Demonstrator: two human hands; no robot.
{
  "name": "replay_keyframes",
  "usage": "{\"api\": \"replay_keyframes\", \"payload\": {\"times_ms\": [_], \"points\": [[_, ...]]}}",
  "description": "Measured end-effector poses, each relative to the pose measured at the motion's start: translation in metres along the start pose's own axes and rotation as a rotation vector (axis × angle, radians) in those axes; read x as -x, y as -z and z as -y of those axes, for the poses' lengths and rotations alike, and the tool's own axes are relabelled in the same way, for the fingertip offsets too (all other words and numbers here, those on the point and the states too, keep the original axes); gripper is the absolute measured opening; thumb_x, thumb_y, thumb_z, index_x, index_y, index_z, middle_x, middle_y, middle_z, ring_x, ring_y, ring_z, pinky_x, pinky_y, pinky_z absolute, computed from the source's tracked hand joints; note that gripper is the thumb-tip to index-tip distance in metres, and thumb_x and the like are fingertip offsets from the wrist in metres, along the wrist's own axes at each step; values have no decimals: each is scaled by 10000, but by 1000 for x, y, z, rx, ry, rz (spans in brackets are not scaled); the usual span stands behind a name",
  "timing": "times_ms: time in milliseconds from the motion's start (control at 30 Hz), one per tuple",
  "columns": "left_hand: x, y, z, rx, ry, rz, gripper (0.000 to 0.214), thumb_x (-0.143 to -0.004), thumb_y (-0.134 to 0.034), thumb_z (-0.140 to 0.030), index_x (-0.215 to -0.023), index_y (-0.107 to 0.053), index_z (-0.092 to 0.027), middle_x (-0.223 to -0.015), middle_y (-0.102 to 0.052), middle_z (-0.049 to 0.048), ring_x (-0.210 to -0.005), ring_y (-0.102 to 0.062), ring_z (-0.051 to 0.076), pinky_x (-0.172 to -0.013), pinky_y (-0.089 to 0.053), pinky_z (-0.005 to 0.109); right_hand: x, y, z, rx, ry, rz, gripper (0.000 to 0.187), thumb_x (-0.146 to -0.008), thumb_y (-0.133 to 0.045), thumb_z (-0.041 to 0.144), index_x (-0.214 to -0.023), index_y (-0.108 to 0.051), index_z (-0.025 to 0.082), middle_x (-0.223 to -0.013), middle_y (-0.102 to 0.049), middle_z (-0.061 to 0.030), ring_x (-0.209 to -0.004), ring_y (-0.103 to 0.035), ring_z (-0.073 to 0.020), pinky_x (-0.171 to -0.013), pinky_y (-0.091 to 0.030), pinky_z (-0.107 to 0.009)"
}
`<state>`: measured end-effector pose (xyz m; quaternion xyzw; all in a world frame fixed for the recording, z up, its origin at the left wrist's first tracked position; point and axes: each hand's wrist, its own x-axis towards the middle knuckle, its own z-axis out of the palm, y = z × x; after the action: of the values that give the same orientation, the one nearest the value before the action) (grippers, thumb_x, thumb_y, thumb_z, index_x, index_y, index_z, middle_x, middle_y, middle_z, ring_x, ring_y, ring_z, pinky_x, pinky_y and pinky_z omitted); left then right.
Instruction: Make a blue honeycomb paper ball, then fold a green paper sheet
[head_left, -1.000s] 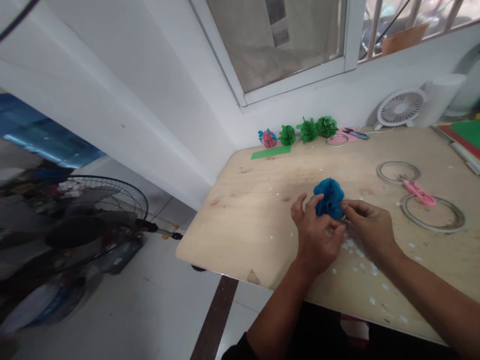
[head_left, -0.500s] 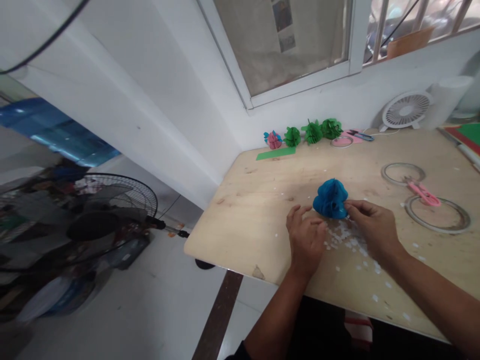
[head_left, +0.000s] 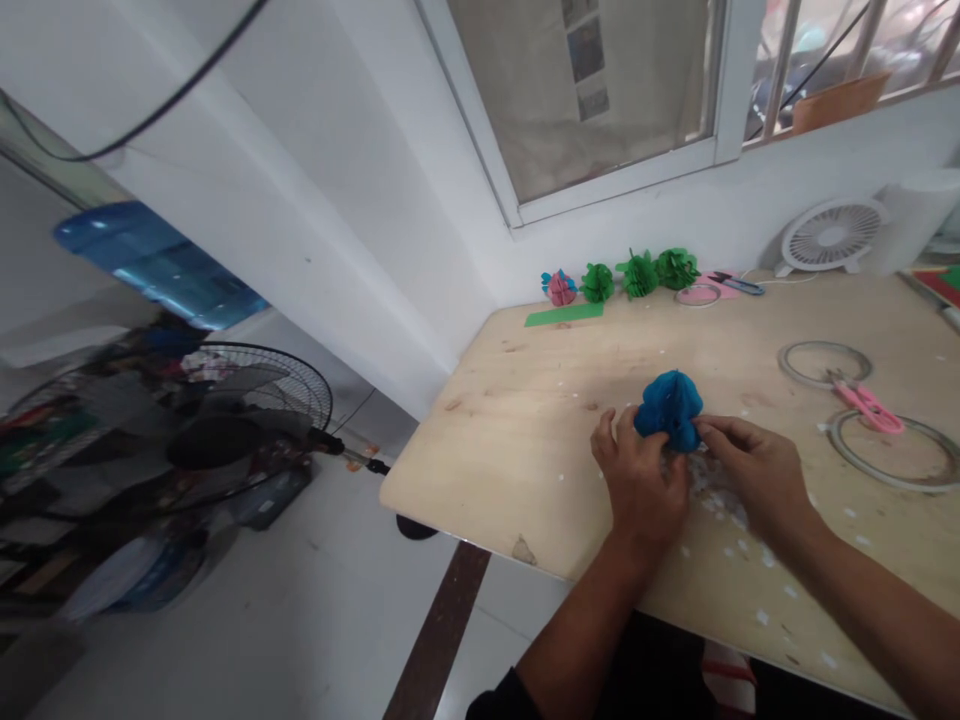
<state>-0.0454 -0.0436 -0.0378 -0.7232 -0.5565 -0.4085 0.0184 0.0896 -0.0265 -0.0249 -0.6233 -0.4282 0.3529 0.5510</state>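
Observation:
A blue paper flower (head_left: 673, 400) with folded, rounded petals is held just above the table. My right hand (head_left: 756, 470) pinches its right edge between thumb and fingertips. Against the lower left petals are the fingers of my left hand (head_left: 643, 482), curled round that side; part of the petals is hidden behind them. Small white paper scraps (head_left: 720, 500) lie scattered under and beside my hands. Toward the right sit pink-handled scissors (head_left: 868, 405), lying across two wire rings or between them.
Along the wall stand several green paper flowers (head_left: 637, 273) and a pink-and-blue one (head_left: 560, 288), with a green paper strip (head_left: 564, 315) before them. Blue thread snips (head_left: 739, 284) and a small white fan (head_left: 832, 235) are farther right. A black floor fan (head_left: 255, 400) stands left of the table.
My left hand has moved right and up to the blue paper flower and now grips its lower left side. My right hand keeps its pinch. The whole view has shifted slightly.

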Motion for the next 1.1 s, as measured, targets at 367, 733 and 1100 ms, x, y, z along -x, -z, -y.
{"api": "replay_keyframes", "payload": {"times_ms": [367, 733, 1100], "points": [[-2, -1, 2, -55, 33, -9, 174, -826, -733, -374, -880, -713, -210, -1345, -580, 112, -1361, -401, 374, -1097, -369, 635, 10, -1, 8, 134, 111, 87, 312, -709, -594, 462, -862, -743, 235, -816, -758, -53, -727, -698, -236, -677, -557, -343], [-1, -2, 7, 34, 98, -30, 94, -845, -715, -287, -805, -716, -202, -1304, -609, 92, -1366, -414, 347, -1104, -391, 606, 13, -4, 6, 139, 155, 125, 328, -729, -584, 490, -892, -680, 222, -917, -754, -89, -858, -713, -264, -784, -562, -384], [-1, -1, 23, 197, 215, 17, 60, -796, -772, -217, -831, -791, -261, -1268, -648, 56, -1361, -444, 312, -1159, -375, 566, 13, -4, 4, 70, 159, 187, 319, -728, -604, 488, -878, -681, 217, -863, -760, -86, -778, -721, -252, -677, -571, -350]]}}
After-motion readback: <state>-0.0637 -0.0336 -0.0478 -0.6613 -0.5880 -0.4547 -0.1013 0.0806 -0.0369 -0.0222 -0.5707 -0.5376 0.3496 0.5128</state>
